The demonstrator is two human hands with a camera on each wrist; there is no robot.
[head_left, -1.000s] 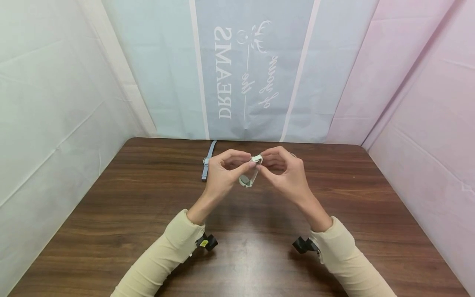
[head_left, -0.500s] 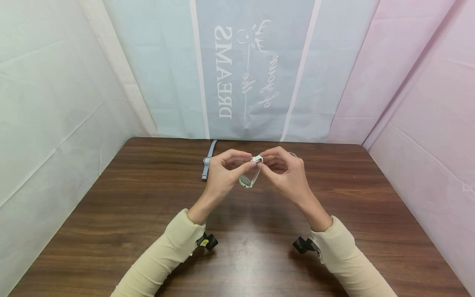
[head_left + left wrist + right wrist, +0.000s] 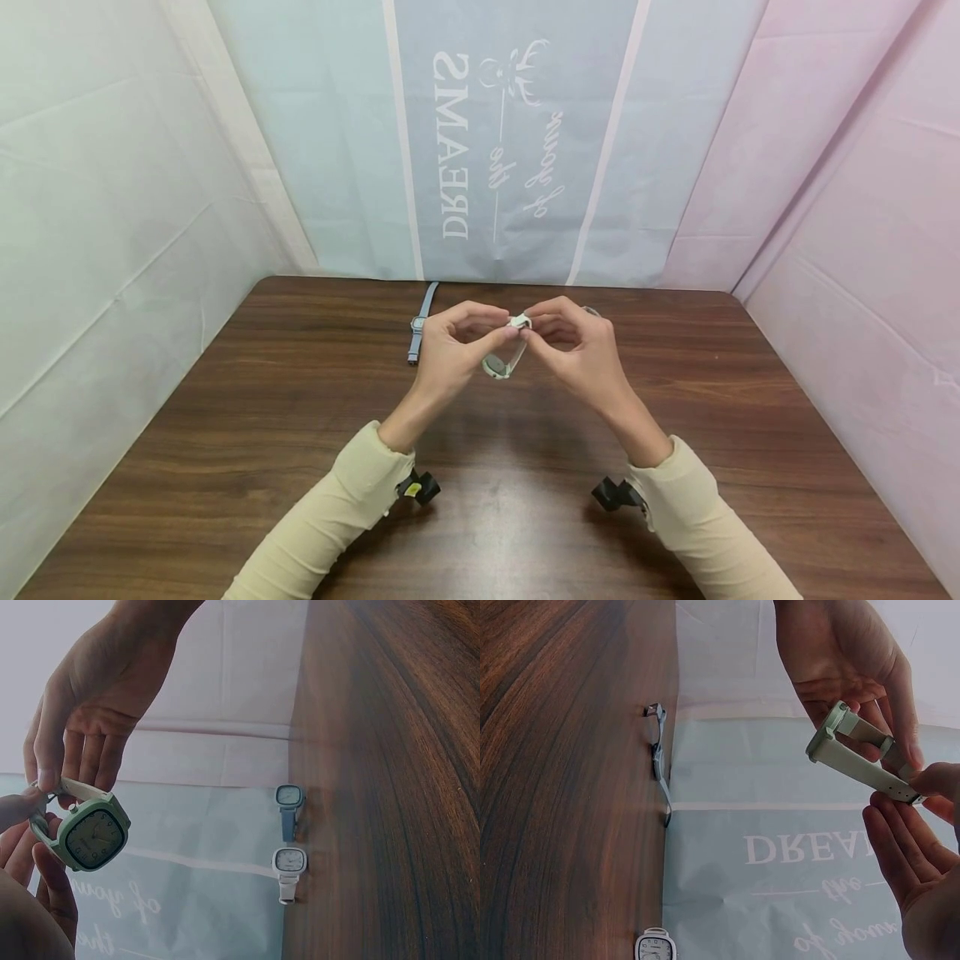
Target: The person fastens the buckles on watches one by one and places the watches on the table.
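A pale green wristwatch (image 3: 96,838) with a squarish dial is held up above the table, its strap (image 3: 859,766) closed into a loop. My left hand (image 3: 452,346) pinches the strap near its end between thumb and fingers. From the other side my right hand (image 3: 577,350) pinches the same part of the strap, thumb and fingertips touching it. The watch case (image 3: 496,365) hangs below the fingers, back side showing in the head view. Fingertips cover most of the fastening.
A light blue watch (image 3: 417,325) lies flat behind my left hand, near the table's far edge. The left wrist view shows a darker blue watch (image 3: 289,796) and a white watch (image 3: 289,861) by that edge. Fabric walls (image 3: 337,167) surround the wooden table (image 3: 262,467).
The watch case has shifted very slightly under the fingers since a second ago, its back turning more into view. Both hands keep their hold and place.
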